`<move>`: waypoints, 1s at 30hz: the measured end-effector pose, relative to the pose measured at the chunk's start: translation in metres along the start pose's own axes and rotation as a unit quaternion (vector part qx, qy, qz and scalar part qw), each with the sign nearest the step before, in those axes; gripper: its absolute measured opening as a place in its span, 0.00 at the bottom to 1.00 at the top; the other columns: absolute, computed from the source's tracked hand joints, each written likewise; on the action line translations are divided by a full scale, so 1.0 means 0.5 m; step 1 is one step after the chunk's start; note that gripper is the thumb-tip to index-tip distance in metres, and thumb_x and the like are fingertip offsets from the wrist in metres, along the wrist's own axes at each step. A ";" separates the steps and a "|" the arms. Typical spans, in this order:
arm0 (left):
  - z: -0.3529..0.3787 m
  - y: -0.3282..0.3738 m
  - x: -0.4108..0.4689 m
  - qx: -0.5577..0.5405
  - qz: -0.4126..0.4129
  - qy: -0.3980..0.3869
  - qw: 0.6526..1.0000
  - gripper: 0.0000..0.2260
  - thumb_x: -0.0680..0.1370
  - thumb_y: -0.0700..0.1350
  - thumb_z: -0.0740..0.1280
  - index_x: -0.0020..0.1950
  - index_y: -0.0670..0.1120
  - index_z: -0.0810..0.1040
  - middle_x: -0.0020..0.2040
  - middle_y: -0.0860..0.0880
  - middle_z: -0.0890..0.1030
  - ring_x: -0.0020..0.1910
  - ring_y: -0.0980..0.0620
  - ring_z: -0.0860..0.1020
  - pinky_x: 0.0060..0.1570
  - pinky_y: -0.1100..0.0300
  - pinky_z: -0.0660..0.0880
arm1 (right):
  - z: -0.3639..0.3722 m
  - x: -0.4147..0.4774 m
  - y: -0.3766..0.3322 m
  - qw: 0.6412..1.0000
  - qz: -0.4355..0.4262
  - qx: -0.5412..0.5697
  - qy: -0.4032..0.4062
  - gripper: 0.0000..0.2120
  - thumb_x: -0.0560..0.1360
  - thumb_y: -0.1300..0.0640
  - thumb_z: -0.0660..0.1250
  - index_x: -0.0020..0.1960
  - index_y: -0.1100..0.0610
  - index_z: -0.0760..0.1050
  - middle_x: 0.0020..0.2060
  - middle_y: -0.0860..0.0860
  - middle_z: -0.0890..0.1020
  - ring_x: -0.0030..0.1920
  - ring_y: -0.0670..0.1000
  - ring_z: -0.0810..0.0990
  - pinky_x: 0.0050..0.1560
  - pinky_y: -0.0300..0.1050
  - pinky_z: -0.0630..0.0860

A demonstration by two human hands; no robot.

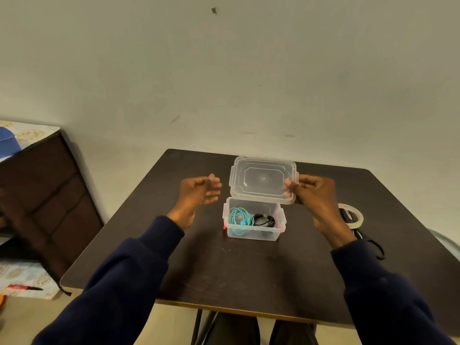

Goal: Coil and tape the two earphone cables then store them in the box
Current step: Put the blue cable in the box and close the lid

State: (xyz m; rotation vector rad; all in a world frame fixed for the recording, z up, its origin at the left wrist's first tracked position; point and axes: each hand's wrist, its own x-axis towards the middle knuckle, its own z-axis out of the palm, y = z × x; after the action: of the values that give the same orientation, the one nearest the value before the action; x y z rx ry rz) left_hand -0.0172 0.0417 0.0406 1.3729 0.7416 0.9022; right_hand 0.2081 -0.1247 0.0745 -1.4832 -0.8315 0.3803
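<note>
A clear plastic box (254,232) stands in the middle of the dark table (224,270). Inside it lie a coiled light-blue earphone cable (239,217) on the left and a coiled black earphone cable (264,219) on the right. My right hand (313,195) pinches the right edge of the clear lid (262,179), holding it tilted above the box's back edge. My left hand (199,192) hovers left of the lid with relaxed fingers, a small gap away from it, holding nothing.
A roll of pale tape (354,215) lies on the table right of the box, partly behind my right wrist, with a dark object (347,215) inside its ring. A dark wooden bed frame (44,200) stands to the left. A wall rises behind the table.
</note>
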 end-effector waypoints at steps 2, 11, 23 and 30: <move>-0.006 -0.020 -0.009 0.006 -0.043 0.005 0.999 0.13 0.81 0.48 0.68 0.60 0.41 0.82 0.56 0.44 0.85 0.54 0.46 0.84 0.52 0.55 0.82 | -0.008 -0.001 0.010 0.999 0.041 0.008 0.004 0.08 0.72 0.58 0.76 0.50 0.59 0.83 0.38 0.53 0.87 0.38 0.52 0.87 0.36 0.43 0.83; 0.032 -0.048 -0.042 -0.015 -0.143 -0.031 0.989 0.08 0.80 0.42 0.70 0.54 0.41 0.84 0.53 0.44 0.86 0.51 0.46 0.86 0.52 0.48 0.83 | 0.003 -0.026 0.053 0.989 0.144 -0.034 -0.027 0.09 0.70 0.60 0.77 0.49 0.62 0.83 0.43 0.57 0.87 0.42 0.55 0.87 0.39 0.50 0.84; 0.045 -0.047 -0.044 0.025 -0.133 -0.020 0.991 0.07 0.77 0.38 0.72 0.54 0.40 0.84 0.52 0.44 0.86 0.47 0.49 0.86 0.41 0.57 0.84 | 0.019 -0.020 0.063 0.953 0.084 -0.286 -0.063 0.10 0.72 0.49 0.76 0.41 0.56 0.84 0.35 0.48 0.84 0.34 0.48 0.84 0.33 0.41 0.80; 0.042 -0.041 -0.051 -0.005 -0.158 -0.028 0.987 0.13 0.75 0.35 0.73 0.59 0.36 0.81 0.57 0.40 0.84 0.54 0.43 0.85 0.55 0.46 0.82 | 0.008 -0.028 0.074 0.933 0.088 -0.338 -0.091 0.13 0.75 0.49 0.73 0.47 0.59 0.85 0.40 0.54 0.85 0.36 0.49 0.81 0.30 0.35 0.72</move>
State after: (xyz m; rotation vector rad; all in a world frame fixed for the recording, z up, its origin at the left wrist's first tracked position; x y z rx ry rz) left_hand -0.0090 0.0097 0.0204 1.2241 0.8805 0.6132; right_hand 0.2053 -0.1280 0.0348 -2.1992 -1.0402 0.3891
